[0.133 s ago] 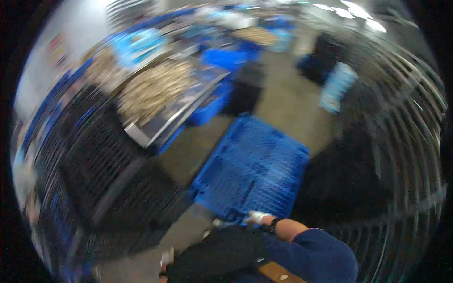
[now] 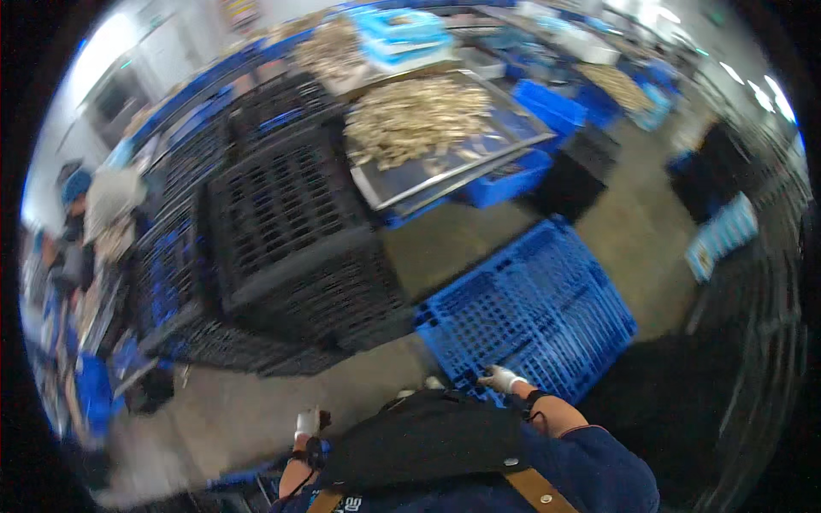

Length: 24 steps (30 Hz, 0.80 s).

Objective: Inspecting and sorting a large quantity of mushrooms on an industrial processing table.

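Observation:
My right hand, in a white glove with a dark wrist strap, hangs above the near edge of a blue plastic pallet. Its fingers look loosely apart and nothing shows in them; whether they touch the pallet I cannot tell. Low on my left side is my left hand, also gloved in white with a strap at the wrist. It is nearest to the bare floor, beside my dark apron. Blur hides how its fingers are set, and I see no object in it.
Black slatted crates stand stacked at left. Beyond them, a metal-edged table bears a heap of pale, elongated pieces. Blue bins and black crates stand by it. Dark stacks rise at right; another person is at far left.
My view has swung left, so everything has shifted to the right in the picture. My left hand now shows more fully. My right hand remains near the pallet's near edge.

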Each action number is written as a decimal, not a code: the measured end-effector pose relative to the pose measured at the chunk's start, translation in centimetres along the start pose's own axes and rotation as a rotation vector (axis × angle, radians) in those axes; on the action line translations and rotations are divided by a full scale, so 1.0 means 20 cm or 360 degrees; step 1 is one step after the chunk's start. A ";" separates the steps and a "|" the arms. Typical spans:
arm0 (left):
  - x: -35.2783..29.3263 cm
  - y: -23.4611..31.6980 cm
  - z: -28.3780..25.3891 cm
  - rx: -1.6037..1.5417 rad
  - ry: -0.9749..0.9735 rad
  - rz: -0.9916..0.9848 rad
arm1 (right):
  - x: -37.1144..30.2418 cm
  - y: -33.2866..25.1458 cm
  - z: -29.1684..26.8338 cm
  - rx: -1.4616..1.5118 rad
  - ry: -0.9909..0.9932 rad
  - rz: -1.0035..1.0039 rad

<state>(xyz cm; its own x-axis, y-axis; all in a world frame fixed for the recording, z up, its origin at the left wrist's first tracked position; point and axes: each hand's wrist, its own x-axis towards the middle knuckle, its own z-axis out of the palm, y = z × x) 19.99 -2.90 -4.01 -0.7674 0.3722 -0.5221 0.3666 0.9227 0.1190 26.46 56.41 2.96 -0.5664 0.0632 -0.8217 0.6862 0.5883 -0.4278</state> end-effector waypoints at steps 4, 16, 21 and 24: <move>-0.24 0.05 0.28 0.0207 0.0033 -0.0241 | 0.38 -0.15 -0.11 0.0078 -0.0092 -0.0239; -0.35 0.58 0.36 0.0812 0.0259 0.0401 | 0.83 -0.07 -0.15 -0.0609 -0.0657 -0.0812; -0.49 0.54 0.16 -0.0811 0.0820 -0.0690 | 0.76 -0.38 -0.21 -0.0775 -0.0727 -0.0545; -0.53 0.61 0.06 -0.2209 0.0934 -0.1413 | 1.15 -0.34 -0.33 -0.1052 -0.0699 -0.0807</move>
<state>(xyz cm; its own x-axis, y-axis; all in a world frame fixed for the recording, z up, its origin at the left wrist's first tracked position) 33.26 4.23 1.87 -0.6551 -0.5548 -0.5128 -0.6755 0.1263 0.7265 5.82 59.27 -10.46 -0.4111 -0.5563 -0.7222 -0.0697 0.8091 -0.5836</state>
